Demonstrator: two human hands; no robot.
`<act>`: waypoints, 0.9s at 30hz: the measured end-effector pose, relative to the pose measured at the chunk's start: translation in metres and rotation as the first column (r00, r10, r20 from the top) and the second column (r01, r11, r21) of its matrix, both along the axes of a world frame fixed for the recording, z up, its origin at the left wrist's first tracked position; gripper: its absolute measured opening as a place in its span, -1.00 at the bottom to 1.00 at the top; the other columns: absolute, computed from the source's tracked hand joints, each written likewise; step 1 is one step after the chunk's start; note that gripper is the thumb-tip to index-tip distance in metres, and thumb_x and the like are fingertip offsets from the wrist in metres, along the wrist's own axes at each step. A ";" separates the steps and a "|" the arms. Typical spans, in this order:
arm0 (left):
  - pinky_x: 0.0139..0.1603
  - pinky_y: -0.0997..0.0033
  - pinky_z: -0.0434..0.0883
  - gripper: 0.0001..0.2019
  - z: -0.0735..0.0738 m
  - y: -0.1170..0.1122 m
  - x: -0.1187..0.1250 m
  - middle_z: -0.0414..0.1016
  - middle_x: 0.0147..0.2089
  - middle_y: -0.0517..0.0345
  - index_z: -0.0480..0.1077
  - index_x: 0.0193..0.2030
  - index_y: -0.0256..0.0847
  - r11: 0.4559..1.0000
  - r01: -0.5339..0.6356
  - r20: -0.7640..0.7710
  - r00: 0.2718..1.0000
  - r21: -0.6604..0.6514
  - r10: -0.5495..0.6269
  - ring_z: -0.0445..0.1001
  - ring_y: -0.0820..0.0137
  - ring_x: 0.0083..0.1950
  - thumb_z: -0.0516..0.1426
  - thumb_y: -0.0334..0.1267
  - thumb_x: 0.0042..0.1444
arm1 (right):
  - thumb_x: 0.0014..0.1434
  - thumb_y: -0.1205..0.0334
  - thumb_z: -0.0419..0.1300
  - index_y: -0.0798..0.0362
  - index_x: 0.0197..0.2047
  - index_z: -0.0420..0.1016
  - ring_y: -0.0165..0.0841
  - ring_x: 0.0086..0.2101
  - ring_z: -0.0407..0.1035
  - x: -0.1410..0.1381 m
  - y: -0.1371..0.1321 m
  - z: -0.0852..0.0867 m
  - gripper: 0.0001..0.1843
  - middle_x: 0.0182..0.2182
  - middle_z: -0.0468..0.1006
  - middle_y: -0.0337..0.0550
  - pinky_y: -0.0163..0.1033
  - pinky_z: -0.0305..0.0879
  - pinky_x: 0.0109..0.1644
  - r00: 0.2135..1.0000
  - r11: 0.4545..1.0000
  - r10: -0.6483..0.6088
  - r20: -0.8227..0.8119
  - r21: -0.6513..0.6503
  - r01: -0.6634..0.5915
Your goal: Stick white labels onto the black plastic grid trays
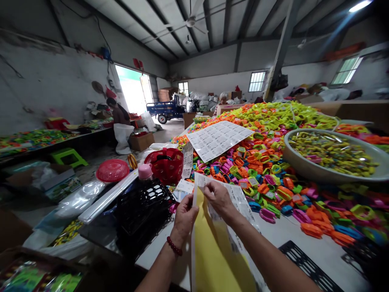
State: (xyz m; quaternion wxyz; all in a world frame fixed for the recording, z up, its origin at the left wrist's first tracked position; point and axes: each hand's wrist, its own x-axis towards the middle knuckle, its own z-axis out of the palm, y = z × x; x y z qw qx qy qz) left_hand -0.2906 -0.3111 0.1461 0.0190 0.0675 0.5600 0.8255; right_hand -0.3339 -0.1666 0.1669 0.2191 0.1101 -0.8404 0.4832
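Note:
Both hands work at a label sheet with a yellow side (217,255) and a white printed side. My left hand (185,219) pinches its left edge between thumb and fingers. Close by, my right hand (220,198) is closed on the sheet's upper part, with the fingertips bent in. Between the hands the yellow side faces me and bends, while printed white paper shows behind the right wrist. Another printed label sheet (220,138) lies beyond, on top of a heap of colourful plastic toy watches (264,162).
A wide bowl (340,176) of small wrapped pieces stands at the right. Black plastic baskets (142,211), a pink-capped bottle (145,172), a red bag (165,164) and a red lid (112,169) are at the left. A black perforated tray (308,265) lies near the front. Another person (118,111) is further back.

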 end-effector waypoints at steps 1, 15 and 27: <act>-0.22 0.39 0.45 -0.56 -0.003 0.000 -0.001 0.58 -0.18 0.06 0.43 -0.04 -0.24 1.000 -0.011 0.018 1.000 0.002 0.011 0.53 0.32 -0.23 0.26 -0.33 -0.15 | 0.07 0.19 0.07 0.04 -0.45 0.40 -0.35 -0.45 0.30 -0.001 0.001 0.001 -0.85 -0.50 0.45 -0.24 -0.28 0.16 -0.35 0.997 0.996 -0.007 0.082 -0.086 0.014; -0.24 0.32 0.43 -0.82 -0.058 -0.004 -0.032 0.47 -0.41 0.12 0.44 -0.29 -0.24 0.692 -0.404 -0.002 0.864 -0.598 0.503 0.48 0.29 -0.32 0.15 -0.35 -0.10 | -0.09 0.09 0.12 0.06 -0.49 0.37 -0.36 -0.60 0.36 -0.024 0.068 -0.001 -0.81 -0.67 0.44 -0.24 -0.30 0.31 -0.51 0.951 0.825 -0.155 0.268 -0.494 0.274; 0.25 -0.13 0.24 -0.61 -0.047 0.017 0.018 0.38 0.10 -0.29 0.37 0.03 -0.39 0.234 -0.555 -0.588 0.802 -0.799 -0.107 0.28 -0.01 0.20 0.03 -0.11 0.23 | 0.25 0.09 0.10 0.04 -0.14 0.50 -0.24 -0.23 0.52 0.197 0.208 -0.055 -0.74 -0.20 0.62 -0.07 -0.14 0.46 -0.07 0.806 0.806 -0.592 0.007 0.045 0.591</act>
